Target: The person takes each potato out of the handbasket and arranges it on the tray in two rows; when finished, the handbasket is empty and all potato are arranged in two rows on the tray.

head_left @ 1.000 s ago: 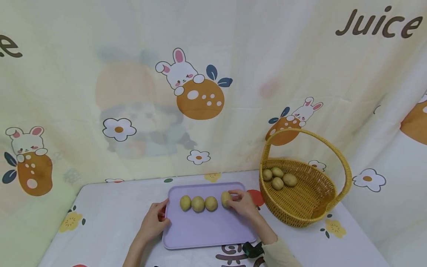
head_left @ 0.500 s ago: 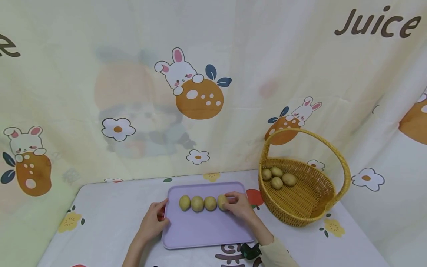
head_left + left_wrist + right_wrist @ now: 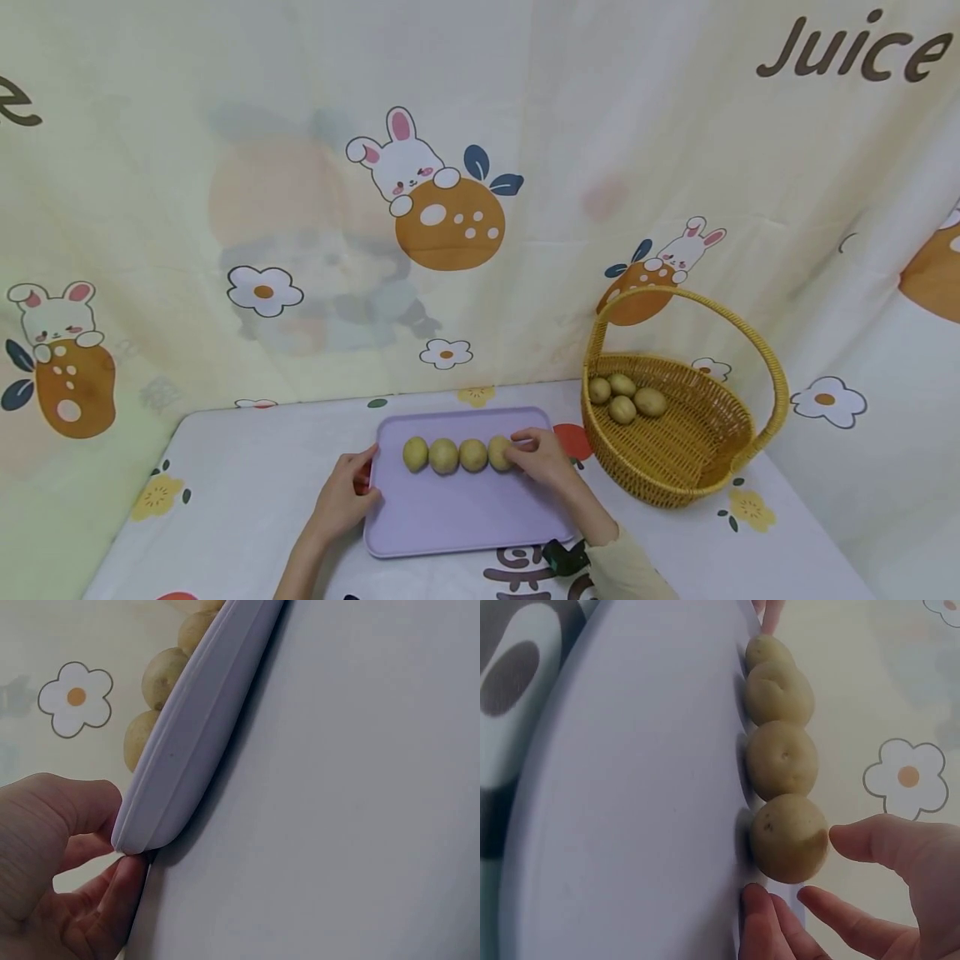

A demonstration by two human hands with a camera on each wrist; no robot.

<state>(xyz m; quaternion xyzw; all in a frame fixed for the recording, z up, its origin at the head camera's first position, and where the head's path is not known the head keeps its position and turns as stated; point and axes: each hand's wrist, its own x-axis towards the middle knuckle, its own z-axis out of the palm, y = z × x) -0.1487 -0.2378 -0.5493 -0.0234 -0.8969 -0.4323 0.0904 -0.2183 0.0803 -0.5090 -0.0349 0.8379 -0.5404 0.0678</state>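
Observation:
Several small potatoes stand in a row across the far half of a lilac tray. My left hand holds the tray's left edge; the left wrist view shows thumb and fingers at its rim. My right hand is at the row's right-end potato. In the right wrist view one fingertip lies against or very close to that potato, while the other fingers are spread a little below it. That end potato touches or nearly touches its neighbour.
A yellow woven basket with a tall hoop handle stands right of the tray, several potatoes inside at its left. A patterned cloth covers the table, and a printed curtain hangs behind. Beside the right wrist is a small dark device.
The right-end potato has moved left, up to the rest of the row. My right hand has since drawn slightly back from it. The left hand stays at the tray edge.

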